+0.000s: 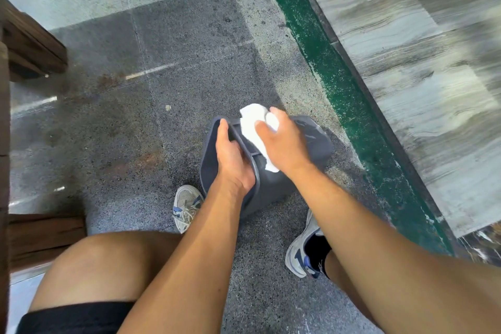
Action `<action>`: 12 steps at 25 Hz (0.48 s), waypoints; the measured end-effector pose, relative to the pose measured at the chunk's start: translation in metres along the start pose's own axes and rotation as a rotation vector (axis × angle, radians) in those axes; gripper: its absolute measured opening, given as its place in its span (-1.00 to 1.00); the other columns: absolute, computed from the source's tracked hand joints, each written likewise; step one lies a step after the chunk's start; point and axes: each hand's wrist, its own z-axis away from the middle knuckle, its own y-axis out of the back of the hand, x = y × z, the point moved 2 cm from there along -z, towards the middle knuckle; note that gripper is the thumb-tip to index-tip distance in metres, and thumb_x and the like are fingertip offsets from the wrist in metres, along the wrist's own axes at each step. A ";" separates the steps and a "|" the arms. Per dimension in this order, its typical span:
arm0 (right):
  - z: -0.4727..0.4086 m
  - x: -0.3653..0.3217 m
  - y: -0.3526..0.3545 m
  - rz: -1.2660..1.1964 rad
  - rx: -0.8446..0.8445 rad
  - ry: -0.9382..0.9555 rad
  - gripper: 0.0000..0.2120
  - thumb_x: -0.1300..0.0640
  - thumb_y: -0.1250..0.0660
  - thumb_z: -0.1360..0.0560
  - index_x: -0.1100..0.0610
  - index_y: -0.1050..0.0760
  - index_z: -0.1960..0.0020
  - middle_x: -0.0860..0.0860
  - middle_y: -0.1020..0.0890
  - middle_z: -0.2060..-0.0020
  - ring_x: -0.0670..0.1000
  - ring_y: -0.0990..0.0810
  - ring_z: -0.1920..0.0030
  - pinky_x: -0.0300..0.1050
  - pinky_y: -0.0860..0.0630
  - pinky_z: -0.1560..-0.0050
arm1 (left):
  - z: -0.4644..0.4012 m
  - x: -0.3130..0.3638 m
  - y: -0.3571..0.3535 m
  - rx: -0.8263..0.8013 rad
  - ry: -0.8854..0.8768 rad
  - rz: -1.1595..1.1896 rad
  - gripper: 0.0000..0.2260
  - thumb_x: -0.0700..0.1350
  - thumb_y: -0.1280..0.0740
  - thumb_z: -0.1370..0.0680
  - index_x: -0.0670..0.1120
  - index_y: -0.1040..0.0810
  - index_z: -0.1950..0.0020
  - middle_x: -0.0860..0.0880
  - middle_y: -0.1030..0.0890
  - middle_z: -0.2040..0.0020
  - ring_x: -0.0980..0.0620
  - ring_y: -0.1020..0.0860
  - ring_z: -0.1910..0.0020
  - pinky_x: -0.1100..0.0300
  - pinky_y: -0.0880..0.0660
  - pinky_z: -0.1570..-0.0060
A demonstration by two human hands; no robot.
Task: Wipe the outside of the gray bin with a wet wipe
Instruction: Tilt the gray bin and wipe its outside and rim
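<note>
While tipped (speckled floor (189,49)), gray bin (314,144).

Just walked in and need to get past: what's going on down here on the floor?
A seated person is cleaning a gray bin tipped on its side on the speckled floor, between their sneakers. The left hand grips the bin's rim to steady it, while the right hand presses a white wet wipe against the outer wall.
</note>
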 end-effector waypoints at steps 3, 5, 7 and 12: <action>0.004 0.001 -0.015 0.029 0.033 0.025 -0.49 -0.05 -0.30 -0.56 0.10 -0.38 -0.46 0.14 -0.54 -0.30 0.15 -0.49 -0.29 0.01 -0.43 -0.26 | -0.002 0.003 -0.001 0.007 0.022 -0.023 -0.27 0.39 -0.10 -0.54 -0.17 -0.58 -0.36 -0.25 -0.60 -0.31 -0.25 -0.55 -0.32 -0.21 -0.35 -0.41; 0.005 0.003 -0.020 0.038 0.068 0.011 -0.59 -0.05 -0.27 -0.57 0.13 -0.42 -0.34 0.14 -0.56 -0.22 0.19 -0.48 -0.25 0.08 -0.43 -0.24 | -0.001 0.003 0.000 0.036 0.025 -0.011 -0.26 0.39 -0.08 -0.56 -0.19 -0.56 -0.37 -0.26 -0.59 -0.31 -0.24 -0.55 -0.31 -0.18 -0.38 -0.40; 0.008 0.002 -0.026 0.124 0.100 -0.002 -0.64 -0.09 -0.23 -0.56 0.13 -0.42 -0.23 0.13 -0.57 -0.20 0.22 -0.44 -0.26 0.15 -0.38 -0.27 | -0.001 0.001 0.002 0.024 0.006 0.041 -0.26 0.37 -0.09 -0.56 -0.22 -0.52 -0.41 -0.27 -0.57 -0.33 -0.22 -0.53 -0.34 -0.13 -0.35 -0.44; 0.008 0.000 -0.034 0.167 0.194 -0.047 -0.68 -0.08 -0.25 -0.53 0.10 -0.41 -0.17 0.12 -0.59 -0.20 0.20 -0.42 -0.28 0.13 -0.33 -0.27 | 0.005 0.004 0.001 -0.026 -0.003 0.106 -0.26 0.33 -0.07 -0.59 -0.26 -0.47 -0.43 -0.29 -0.54 -0.36 -0.22 -0.50 -0.37 -0.10 -0.36 -0.43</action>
